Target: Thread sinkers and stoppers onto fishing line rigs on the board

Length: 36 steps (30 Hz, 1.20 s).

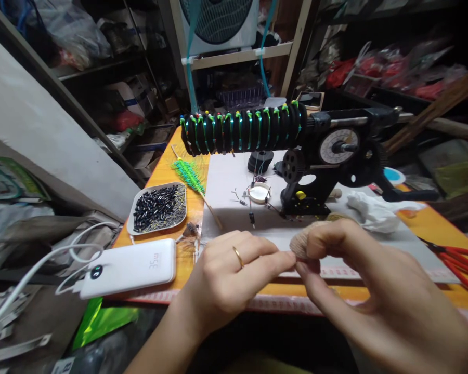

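Note:
My left hand [234, 275], a gold ring on one finger, is closed with its fingertips pinched together over the front of the table. Against them meets the pinch of my right hand [370, 280], whose finger wears a beige finger cover [301, 243]. Whatever is between the fingertips is too small or hidden to make out. Just beyond, small dark pieces with thin wires [251, 218] lie on a white board [222, 182] near a round white ring [259, 192]. Behind them stands a black hand-cranked winder [312, 182], its ridged drum [242, 130] wrapped with green lines and small colored beads.
Left on the orange table are a white tray [131, 226] of small black cylinders, a green bristly bundle [189, 175] on a stick, and a cabled power bank [136, 267]. Red-handled pliers [462, 262] and crumpled white tissue [374, 210] lie right. A fan [218, 23] stands behind.

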Motion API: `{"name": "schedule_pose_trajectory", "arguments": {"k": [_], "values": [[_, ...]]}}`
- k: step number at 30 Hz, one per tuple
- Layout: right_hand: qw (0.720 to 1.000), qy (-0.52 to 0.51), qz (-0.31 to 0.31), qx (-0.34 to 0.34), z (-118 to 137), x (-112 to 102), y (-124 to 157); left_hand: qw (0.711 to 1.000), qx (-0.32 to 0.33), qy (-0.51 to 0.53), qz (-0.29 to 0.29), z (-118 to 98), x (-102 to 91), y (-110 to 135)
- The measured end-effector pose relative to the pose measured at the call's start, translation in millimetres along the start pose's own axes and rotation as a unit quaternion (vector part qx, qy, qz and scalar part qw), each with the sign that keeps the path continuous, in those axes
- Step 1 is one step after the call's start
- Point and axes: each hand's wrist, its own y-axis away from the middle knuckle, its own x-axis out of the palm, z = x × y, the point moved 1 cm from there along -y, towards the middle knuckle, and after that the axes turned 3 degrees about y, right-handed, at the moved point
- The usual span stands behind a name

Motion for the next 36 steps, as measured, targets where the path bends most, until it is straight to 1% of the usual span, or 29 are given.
{"name": "schedule_pose_trajectory", "arguments": {"k": [3, 7, 10, 13, 18, 22, 24, 25, 27, 28, 30, 31, 32, 33, 34, 35, 36], "values": [[1.0, -0.007, 0.008, -0.002, 1.1, 3.5, -3.7, 0.999, 0.01, -0.047, 0.021, -1.2, -4.5, -2.4], [1.0, -0.025, 0.015, -0.006, 0.9, 10.9, -8.1, 0.993, 0.01, -0.114, 0.021, -1.7, -0.3, 3.7], [0.999, -0.035, 0.006, 0.001, 0.5, 15.6, -9.7, 0.995, -0.006, -0.096, 0.003, -0.3, 4.2, 14.6], [0.999, -0.043, -0.003, 0.002, 0.9, 18.2, -9.8, 0.997, -0.013, -0.073, -0.007, 0.0, 4.1, 20.9], [0.998, -0.059, 0.007, 0.014, 1.9, 19.9, -9.5, 0.997, -0.004, -0.078, 0.013, -1.9, -2.2, 14.7], [0.998, -0.065, 0.013, 0.014, 1.3, 21.5, -10.5, 0.996, 0.001, -0.093, 0.006, -0.3, 0.9, 14.1], [0.997, -0.074, 0.015, 0.022, 0.1, 22.6, -9.6, 0.997, -0.014, -0.078, 0.001, 1.0, 4.8, 17.1], [0.995, -0.09, 0.013, 0.031, -0.7, 23.3, -8.7, 0.998, -0.031, -0.053, -0.003, 1.4, 6.5, 18.6], [0.982, -0.17, -0.001, 0.077, -2.7, 26.0, -6.2, 0.997, -0.071, 0.02, -0.028, 0.9, 8.7, 20.4], [0.966, -0.235, -0.012, 0.106, -3.6, 28.4, -4.9, 0.993, -0.09, 0.056, -0.046, -0.1, 9.1, 20.5], [0.915, -0.37, -0.047, 0.15, -4.6, 35.0, -2.8, 0.983, -0.123, 0.106, -0.082, -3.0, 9.1, 19.4], [0.893, -0.413, -0.076, 0.16, -4.5, 38.5, -2.1, 0.979, -0.136, 0.121, -0.095, -4.7, 8.8, 18.4], [0.882, -0.427, -0.117, 0.159, -4.3, 41.5, -1.3, 0.975, -0.147, 0.133, -0.104, -6.2, 8.4, 17.4], [0.887, -0.409, -0.16, 0.147, -3.8, 43.6, -0.6, 0.971, -0.156, 0.142, -0.111, -7.3, 7.9, 16.6], [0.905, -0.359, -0.192, 0.124, -3.0, 44.4, 0.2, 0.968, -0.161, 0.15, -0.118, -8.0, 7.3, 16.2], [0.931, -0.288, -0.205, 0.094, -2.2, 44.0, 0.9, 0.967, -0.162, 0.154, -0.121, -8.3, 6.7, 16.1], [0.957, -0.206, -0.198, 0.057, -1.5, 42.5, 1.7, 0.967, -0.163, 0.155, -0.123, -8.0, 5.9, 16.4]]}}
